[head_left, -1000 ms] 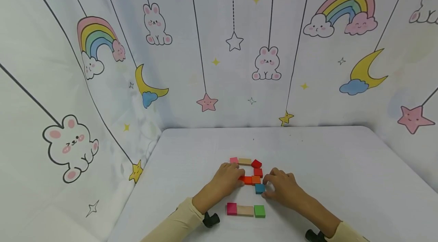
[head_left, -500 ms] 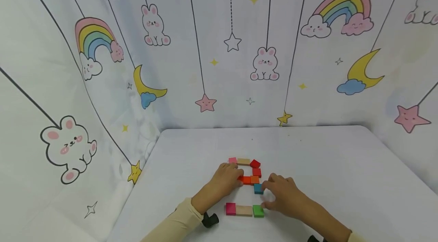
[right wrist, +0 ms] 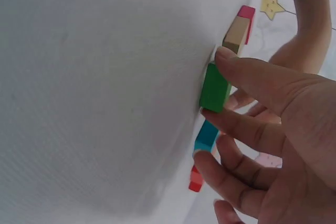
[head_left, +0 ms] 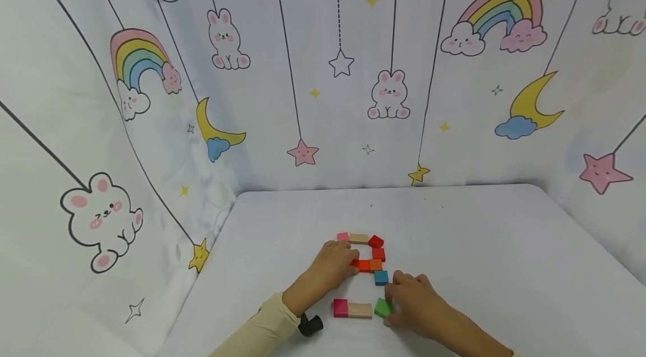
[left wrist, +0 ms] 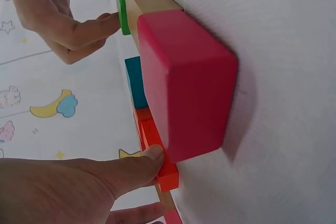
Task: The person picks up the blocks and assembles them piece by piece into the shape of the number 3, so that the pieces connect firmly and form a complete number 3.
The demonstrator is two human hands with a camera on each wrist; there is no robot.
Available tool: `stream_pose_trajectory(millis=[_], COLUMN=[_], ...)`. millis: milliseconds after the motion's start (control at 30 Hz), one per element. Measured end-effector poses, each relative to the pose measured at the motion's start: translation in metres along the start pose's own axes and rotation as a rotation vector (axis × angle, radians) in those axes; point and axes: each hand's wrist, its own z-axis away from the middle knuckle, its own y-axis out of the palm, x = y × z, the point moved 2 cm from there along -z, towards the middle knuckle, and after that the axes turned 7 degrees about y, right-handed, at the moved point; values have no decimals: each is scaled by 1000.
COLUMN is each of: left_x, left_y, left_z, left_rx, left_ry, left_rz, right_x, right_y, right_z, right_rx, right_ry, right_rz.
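Observation:
In the head view my right hand (head_left: 416, 304) is at the green block (head_left: 383, 307), which sits turned at an angle. Thumb and index finger pinch this green block (right wrist: 215, 88) from opposite sides in the right wrist view. My left hand (head_left: 330, 267) lies at the left end of the orange-red block (head_left: 363, 265), its thumb (left wrist: 142, 169) on one side and its fingers partly hidden behind. Touching that piece is an orange block (head_left: 375, 264), and just below it a blue block (head_left: 381, 277). A natural-wood block (head_left: 360, 310) and a magenta block (head_left: 340, 307) lie left of the green one.
Along the far side of the arrangement lie a pink block (head_left: 343, 237), a wooden block (head_left: 359, 239), a red pentagonal block (head_left: 375, 241) and a red block (head_left: 378, 255). The white table (head_left: 282, 214) meets a patterned curtain (head_left: 267, 93) behind.
My right hand has moved from beside the blue block down to the green block and now grips it. The green block has turned from square to angled. The left hand stays in place.

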Motion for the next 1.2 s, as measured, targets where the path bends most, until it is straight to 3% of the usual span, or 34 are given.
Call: stream_pose_trajectory(millis=[333,733,1200], left_x=[1,2,0], left_y=[-1,-2,-4], left_z=[0,0,1], left_rx=[-4,11,13], left_ry=[2,-8,-15], left_rz=[1,2,23], right_x=[-6,-6,-9], right_y=[-2,-12,-5], right_z=[1,2,-5], right_rx=[-91,-58,-147], right_ry=[23,-67,28], right_rz=[16,-62,-21])
